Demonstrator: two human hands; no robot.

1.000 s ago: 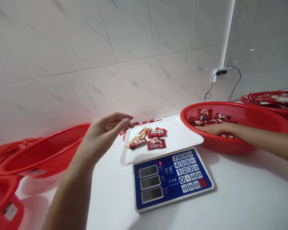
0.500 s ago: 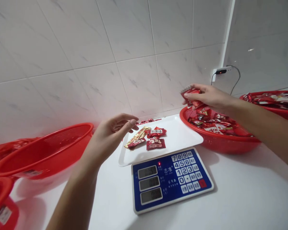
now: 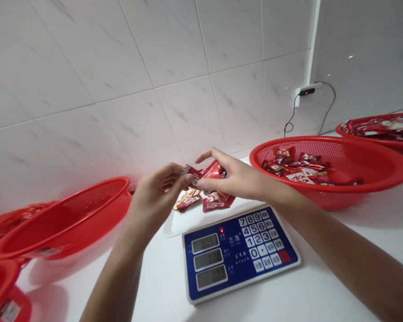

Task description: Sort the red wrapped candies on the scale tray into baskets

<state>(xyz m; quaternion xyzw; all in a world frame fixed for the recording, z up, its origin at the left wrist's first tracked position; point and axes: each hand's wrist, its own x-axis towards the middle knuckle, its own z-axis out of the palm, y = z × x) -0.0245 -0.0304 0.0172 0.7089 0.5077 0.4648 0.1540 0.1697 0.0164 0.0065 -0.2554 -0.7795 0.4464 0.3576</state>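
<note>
Left hand point(image 3: 154, 194): small red foil packet point(image 3: 192, 171) pinched.
Right hand point(image 3: 233, 176): more packets point(image 3: 214, 170) clamped alongside.
Packet: likely light, slick; ends best gripped.

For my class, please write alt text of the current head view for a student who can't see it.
A person's right hand holds red packets above a white tray, the left hand touching one. More packets lie on the tray, behind a blue scale panel; red baskets stand either side.
</note>
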